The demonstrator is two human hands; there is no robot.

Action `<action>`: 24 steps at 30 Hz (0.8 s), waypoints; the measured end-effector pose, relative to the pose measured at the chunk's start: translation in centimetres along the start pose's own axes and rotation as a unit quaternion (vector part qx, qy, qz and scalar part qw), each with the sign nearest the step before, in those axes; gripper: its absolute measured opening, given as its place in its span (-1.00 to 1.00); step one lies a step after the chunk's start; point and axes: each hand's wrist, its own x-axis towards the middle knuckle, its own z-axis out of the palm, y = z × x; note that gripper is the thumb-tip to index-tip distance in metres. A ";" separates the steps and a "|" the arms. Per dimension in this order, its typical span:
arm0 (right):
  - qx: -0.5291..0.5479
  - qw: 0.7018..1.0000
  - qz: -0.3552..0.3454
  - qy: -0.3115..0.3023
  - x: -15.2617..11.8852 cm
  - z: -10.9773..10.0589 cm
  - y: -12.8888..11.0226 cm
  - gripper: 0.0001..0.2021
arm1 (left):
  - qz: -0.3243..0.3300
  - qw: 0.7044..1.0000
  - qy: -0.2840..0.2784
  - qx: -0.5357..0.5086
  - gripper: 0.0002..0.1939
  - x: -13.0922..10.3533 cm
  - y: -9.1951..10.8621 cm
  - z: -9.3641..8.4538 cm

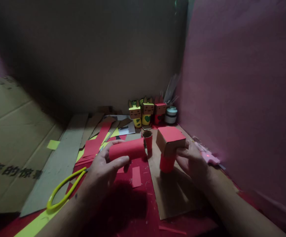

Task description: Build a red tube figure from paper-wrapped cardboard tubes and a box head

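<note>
My left hand (106,164) is closed round a red paper-covered cardboard tube (128,149), held on its side above the table. At the right, my right hand (191,158) grips a cardboard figure (169,141): a box head with a red paper top over a red tube body. It is upright over a brown cardboard sheet (171,197); whether its base touches the sheet I cannot tell. Just beyond my left hand's tube, another red tube (148,140) stands upright with its open end up. A small red paper strip (136,176) lies on the red table surface (123,210).
Yellow-handled scissors (59,194) lie left of my left forearm. Paper and cardboard scraps (96,144) cover the back left. Finished-looking figures with ears (146,110) stand at the back beside a white jar (171,115). A pink glue gun (208,154) lies along the right wall.
</note>
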 end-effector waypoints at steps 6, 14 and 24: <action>0.022 0.999 0.003 -0.035 -0.4 -0.3 0.5 -0.66 | 0.010 0.996 0.025 0.083 -0.38 -0.9 0.7 1.1; 0.041 0.998 -0.007 -0.042 -0.4 -0.7 1.0 -0.38 | 0.045 0.992 -0.006 0.120 -0.51 -1.0 0.7 1.1; 0.038 0.997 -0.013 -0.058 -0.5 -0.8 1.2 -0.37 | 0.055 0.989 -0.042 0.132 -0.56 -0.8 0.6 0.7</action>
